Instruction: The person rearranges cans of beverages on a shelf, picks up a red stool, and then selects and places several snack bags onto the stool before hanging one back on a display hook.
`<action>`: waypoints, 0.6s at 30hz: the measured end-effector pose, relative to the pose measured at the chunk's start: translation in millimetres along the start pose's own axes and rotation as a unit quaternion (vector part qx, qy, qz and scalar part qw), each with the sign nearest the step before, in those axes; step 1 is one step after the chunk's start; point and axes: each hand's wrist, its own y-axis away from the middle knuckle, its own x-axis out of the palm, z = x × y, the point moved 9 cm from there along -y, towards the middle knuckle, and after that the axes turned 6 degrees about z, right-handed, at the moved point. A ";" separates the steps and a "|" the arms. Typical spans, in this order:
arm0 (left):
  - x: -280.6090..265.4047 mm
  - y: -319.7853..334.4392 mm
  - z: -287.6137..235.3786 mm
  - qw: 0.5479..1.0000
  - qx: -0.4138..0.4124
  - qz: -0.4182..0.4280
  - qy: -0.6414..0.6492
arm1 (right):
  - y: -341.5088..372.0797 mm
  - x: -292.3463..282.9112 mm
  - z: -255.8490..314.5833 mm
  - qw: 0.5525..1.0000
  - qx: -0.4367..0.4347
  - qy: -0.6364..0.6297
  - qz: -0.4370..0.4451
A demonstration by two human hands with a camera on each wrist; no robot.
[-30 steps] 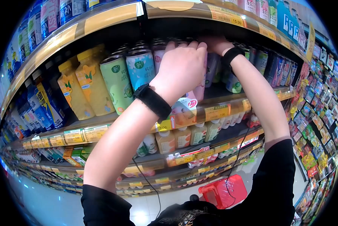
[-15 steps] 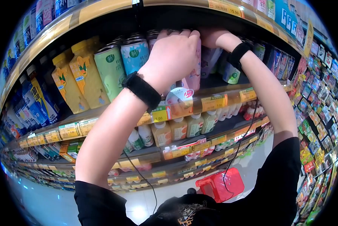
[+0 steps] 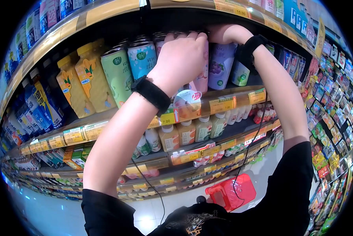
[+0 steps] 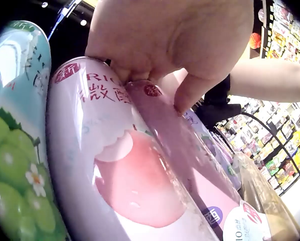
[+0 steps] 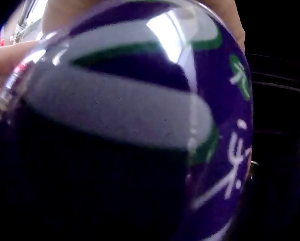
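Note:
In the head view my left hand (image 3: 180,59) is over the tops of the pink cans on the shelf. The left wrist view shows its thumb on the side of a pink can (image 4: 177,135) and its fingers curled over the top, beside a peach-printed can (image 4: 79,130). My right hand (image 3: 225,33) reaches in above the purple grape can (image 3: 221,65), its fingertips hidden. A dark purple surface with green and white print (image 5: 140,105) fills much of the right wrist view, with fingers (image 5: 12,57) partly visible behind it; their grip is unclear.
Green (image 3: 117,72) and blue cans (image 3: 142,59) and yellow-capped bottles (image 3: 92,76) stand left of the hands. A price-tag rail (image 3: 219,105) edges the shelf; small bottles (image 3: 186,133) are below. A red stool (image 3: 231,192) and hanging cables (image 3: 155,190) are lower down.
The purple grape can stands more upright and shows more fully beneath my right hand. The right wrist has shifted slightly up and right; my left hand stays at the pink cans.

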 end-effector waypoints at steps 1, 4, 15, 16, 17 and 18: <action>0.6 -0.3 0.3 1.000 -0.003 0.007 0.001 | 4.0 -2.6 1.5 1.000 0.001 -0.010 0.006; -0.3 1.7 0.7 1.000 0.009 -0.029 0.002 | 3.1 -2.6 3.7 1.000 0.015 -0.014 -0.016; 1.4 2.1 1.8 1.000 0.001 -0.028 -0.006 | 14.7 -5.8 8.1 0.990 0.010 -0.131 -0.050; 1.4 2.2 1.8 1.000 0.000 -0.028 -0.007 | 12.4 -3.0 5.8 0.991 0.016 -0.125 -0.034; 1.7 2.3 1.8 1.000 0.002 -0.030 -0.008 | 9.5 -0.5 2.9 0.993 0.023 -0.118 -0.017; 2.6 2.4 2.0 0.999 0.003 -0.034 -0.009 | 2.2 1.9 -2.0 0.993 0.011 -0.114 -0.022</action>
